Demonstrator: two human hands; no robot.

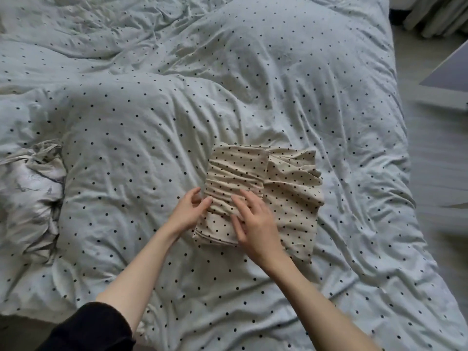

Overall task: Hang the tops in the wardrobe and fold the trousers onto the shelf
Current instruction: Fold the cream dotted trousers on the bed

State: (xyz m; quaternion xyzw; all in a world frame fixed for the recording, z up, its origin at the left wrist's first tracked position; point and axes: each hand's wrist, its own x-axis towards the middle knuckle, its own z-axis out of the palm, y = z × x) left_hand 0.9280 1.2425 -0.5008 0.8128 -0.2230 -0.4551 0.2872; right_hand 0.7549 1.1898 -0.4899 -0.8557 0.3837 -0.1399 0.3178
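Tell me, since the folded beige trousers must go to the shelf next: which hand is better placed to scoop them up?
Left, probably. The left hand already curls around the near-left edge of the folded beige trousers, thumb on top, ready to slide under. The right hand only rests flat on top, steadying them.

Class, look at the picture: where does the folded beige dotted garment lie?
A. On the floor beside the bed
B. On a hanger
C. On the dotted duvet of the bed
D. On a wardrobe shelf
C: the folded beige garment lies flat on the pale dotted duvet, with the left hand at its edge and the right hand resting on top.
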